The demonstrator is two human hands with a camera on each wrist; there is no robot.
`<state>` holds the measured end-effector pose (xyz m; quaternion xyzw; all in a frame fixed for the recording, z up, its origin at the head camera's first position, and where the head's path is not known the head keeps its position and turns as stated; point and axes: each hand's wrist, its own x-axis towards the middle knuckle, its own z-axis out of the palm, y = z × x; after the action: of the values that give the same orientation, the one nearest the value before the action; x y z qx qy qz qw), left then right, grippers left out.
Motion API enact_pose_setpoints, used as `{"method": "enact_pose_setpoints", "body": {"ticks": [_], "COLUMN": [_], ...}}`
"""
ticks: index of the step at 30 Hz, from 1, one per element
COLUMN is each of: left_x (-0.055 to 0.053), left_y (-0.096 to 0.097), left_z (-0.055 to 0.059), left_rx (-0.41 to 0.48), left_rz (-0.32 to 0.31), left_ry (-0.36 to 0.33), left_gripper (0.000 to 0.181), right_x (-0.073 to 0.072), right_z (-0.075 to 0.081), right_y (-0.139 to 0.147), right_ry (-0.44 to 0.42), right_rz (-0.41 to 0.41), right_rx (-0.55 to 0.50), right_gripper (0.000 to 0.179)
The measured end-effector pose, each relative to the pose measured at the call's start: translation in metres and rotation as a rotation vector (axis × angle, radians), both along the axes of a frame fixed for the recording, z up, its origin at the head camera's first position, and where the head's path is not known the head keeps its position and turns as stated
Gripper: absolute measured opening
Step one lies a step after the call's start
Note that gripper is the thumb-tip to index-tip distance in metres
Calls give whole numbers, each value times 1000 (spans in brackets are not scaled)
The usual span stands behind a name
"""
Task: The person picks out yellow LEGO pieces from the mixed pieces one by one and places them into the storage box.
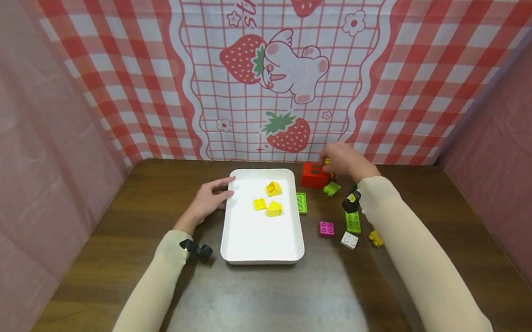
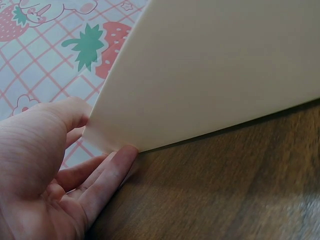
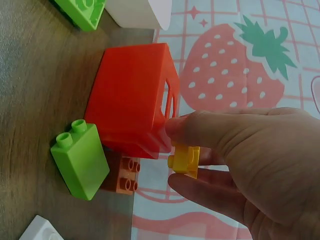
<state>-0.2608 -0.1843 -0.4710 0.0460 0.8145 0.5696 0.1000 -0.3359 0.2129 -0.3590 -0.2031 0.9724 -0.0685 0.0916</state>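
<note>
The left hand [image 1: 206, 200] touches the left side of the white tray [image 1: 261, 241] near its far end, fingers loosely spread. Inside the tray lie 3 yellow pieces [image 1: 275, 209]. To the right of the tray's far end, the right hand [image 1: 344, 158] pinches 1 small yellow brick [image 3: 185, 161] beside a red block [image 3: 130, 100]. Right of the tray's nearer half sit 1 pink brick [image 1: 326, 228] and 1 white brick [image 1: 349, 240].

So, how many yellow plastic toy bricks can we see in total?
5: the far brick, near brick and left brick in the white rectangular plastic tray; one brick in the right hand; another brick beside the cream right sleeve, which may hide others.
</note>
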Motion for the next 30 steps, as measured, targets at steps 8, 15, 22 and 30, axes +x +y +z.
{"method": "enact_pose_setpoints", "body": {"ticks": [8,15,22,30], "left_x": [0,0,-1,-3], "left_y": [1,0,0,1], "left_z": [0,0,-1,-2], "left_rx": [1,-3,-4,0], "left_rz": [0,2,1,6], "left_ry": [2,2,3,-2], "left_gripper": [56,56,56,56], "right_x": [2,4,5,4], "right_z": [-4,-3,0,0], "right_y": [-4,-9,-20,-40], "right_ry": [15,32,15,26], "right_rz": [21,37,51,78], "right_rx": [-16,-46,-55,-39], "right_gripper": [11,14,10,14]}}
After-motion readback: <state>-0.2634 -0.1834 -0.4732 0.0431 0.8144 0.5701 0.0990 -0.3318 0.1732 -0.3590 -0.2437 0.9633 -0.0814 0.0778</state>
